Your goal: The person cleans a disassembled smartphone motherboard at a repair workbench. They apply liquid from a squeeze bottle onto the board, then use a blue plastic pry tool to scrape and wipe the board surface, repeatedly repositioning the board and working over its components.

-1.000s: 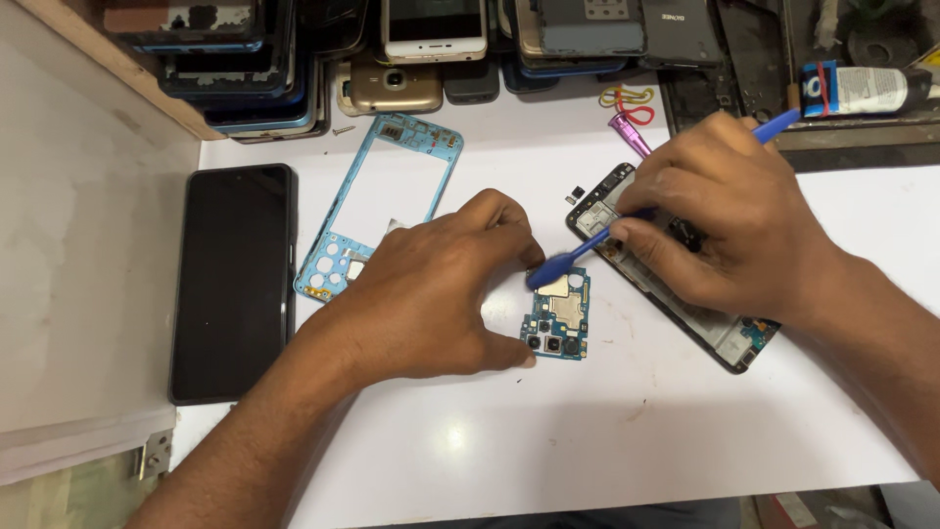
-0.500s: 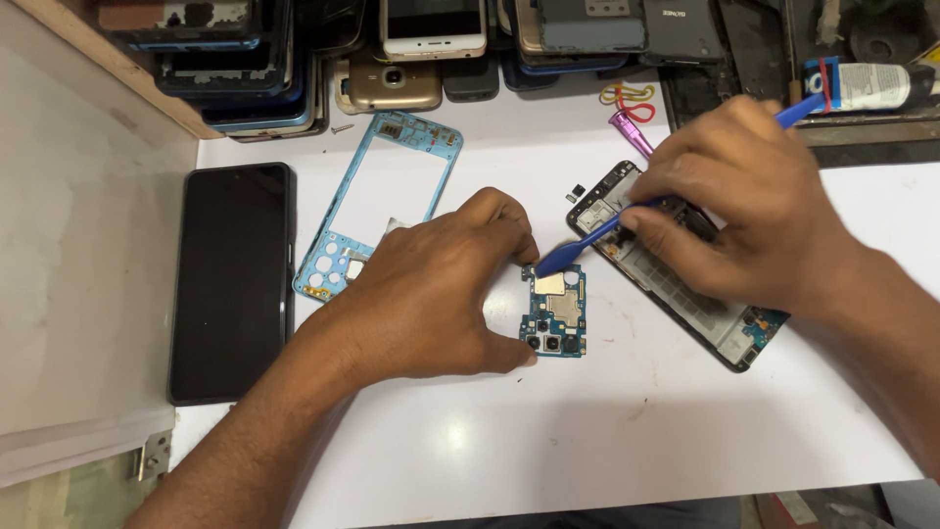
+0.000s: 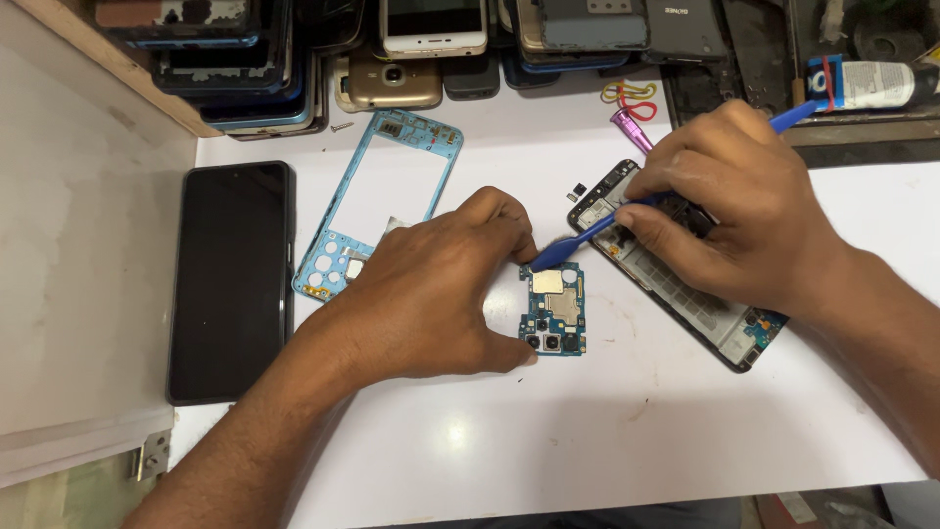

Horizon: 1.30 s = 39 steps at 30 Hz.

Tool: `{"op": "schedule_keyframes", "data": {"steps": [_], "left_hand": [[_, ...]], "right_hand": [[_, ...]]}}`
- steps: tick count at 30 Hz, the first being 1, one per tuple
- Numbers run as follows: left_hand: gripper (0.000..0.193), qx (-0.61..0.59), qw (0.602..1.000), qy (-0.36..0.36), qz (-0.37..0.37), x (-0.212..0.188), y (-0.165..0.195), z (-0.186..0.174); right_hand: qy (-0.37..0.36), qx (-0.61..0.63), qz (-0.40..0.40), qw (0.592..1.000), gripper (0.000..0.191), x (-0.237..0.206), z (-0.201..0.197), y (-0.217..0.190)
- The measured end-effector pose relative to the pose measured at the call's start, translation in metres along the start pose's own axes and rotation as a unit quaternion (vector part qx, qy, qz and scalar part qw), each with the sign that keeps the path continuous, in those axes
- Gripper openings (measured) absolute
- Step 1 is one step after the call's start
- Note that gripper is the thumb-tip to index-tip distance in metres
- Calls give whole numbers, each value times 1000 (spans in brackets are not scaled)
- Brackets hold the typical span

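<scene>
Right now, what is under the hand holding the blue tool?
Under the right hand, which grips the blue tool, lies an opened phone on the white table. The hand hides the phone's middle.

Bare table (image 3: 607, 441) near the person

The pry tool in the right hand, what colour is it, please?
Blue, seen in the head view: pry tool held by the right hand.

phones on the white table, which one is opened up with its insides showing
The phone under the right hand, its insides exposed. The black phone at far left lies whole, screen dark.
</scene>
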<state>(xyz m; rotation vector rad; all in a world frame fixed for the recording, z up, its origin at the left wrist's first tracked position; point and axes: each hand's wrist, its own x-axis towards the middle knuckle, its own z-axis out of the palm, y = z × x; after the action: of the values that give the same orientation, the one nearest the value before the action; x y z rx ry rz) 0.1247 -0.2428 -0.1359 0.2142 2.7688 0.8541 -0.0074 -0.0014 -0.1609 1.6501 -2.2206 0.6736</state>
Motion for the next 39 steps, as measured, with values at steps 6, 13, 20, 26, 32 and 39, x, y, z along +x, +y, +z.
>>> {"op": "schedule_keyframes", "data": {"steps": [6, 13, 20, 26, 32, 39], "left_hand": [[78, -10, 1000, -1, 1, 1, -2, 1], [82, -7, 1000, 8, 15, 1, -2, 1], [76, 5, 1000, -8, -7, 2, 0, -1], [71, 4, 1000, -16, -21, 1, 2, -2], [77, -3, 1000, -2, 1, 1, 1, -2], [80, 0, 1000, -12, -11, 2, 0, -1]], "right_hand": [[-7, 14, 1, 1000, 15, 0, 3, 1], [-21, 45, -1, 999, 13, 3, -4, -2], [0, 24, -10, 1000, 15, 5, 0, -6], [20, -1, -16, 1000, 19, 4, 3, -14], [-19, 57, -4, 998, 14, 7, 1, -16], [-32, 75, -17, 997, 15, 7, -2, -13]]}}
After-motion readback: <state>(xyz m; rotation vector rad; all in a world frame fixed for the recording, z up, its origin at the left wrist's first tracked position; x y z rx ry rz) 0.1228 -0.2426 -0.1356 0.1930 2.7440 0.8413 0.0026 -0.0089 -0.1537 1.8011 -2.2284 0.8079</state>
